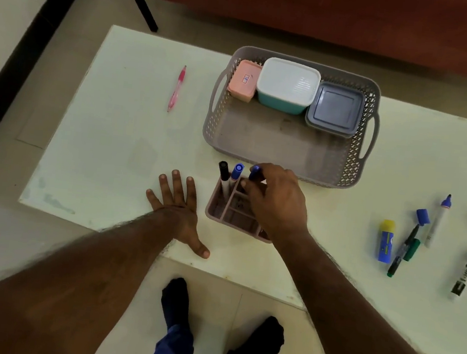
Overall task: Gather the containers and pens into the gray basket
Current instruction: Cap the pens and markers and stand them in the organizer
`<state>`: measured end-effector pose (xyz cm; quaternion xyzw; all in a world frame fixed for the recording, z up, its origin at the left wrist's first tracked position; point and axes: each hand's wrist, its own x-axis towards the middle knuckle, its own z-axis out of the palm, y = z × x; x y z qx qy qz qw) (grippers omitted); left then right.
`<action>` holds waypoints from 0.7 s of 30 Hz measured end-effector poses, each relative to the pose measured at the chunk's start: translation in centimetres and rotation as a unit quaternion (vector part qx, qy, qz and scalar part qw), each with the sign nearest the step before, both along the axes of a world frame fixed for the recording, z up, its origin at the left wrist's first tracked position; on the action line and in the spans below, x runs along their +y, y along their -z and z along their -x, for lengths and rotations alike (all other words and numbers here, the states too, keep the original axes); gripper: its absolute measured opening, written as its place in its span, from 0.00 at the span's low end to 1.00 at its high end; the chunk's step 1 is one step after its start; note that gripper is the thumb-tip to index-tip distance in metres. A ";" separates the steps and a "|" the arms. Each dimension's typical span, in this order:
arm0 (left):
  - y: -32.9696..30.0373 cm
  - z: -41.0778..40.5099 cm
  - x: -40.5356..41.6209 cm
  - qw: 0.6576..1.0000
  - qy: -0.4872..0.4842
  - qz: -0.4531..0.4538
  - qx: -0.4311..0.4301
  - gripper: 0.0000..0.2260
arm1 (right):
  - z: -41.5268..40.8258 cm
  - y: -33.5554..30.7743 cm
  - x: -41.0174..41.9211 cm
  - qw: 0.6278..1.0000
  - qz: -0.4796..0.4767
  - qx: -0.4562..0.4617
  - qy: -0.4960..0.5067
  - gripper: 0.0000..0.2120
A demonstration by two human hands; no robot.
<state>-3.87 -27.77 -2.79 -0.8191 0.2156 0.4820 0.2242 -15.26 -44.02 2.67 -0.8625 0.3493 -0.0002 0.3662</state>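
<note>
The right hand (277, 201) pinches a blue-capped marker (254, 172) standing upright over the pink pen holder (233, 211) at the bench's near edge, the gray basket (288, 142) just beyond it, while the left hand (177, 205) lies flat and released beside the holder.

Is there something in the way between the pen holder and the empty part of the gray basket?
Nothing visible blocks it. The pen holder stands just before the gray basket, with bare table between. Only the basket's near wall must be cleared by lifting. The three containers sit along its far side, so the near floor is free.
</note>
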 end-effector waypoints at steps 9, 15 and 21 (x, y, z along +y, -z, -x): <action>-0.1 0.1 0.3 1.000 0.010 0.018 0.005 0.79 | 3.6 0.4 -1.5 0.993 -0.004 -0.090 0.076 0.23; 0.0 0.0 0.7 1.000 0.008 0.021 0.005 0.80 | 12.1 1.3 -6.4 0.960 0.070 -0.082 0.259 0.11; -0.1 0.4 0.3 1.000 0.002 0.007 0.004 0.80 | 18.6 4.5 -12.4 0.953 0.103 0.159 0.235 0.16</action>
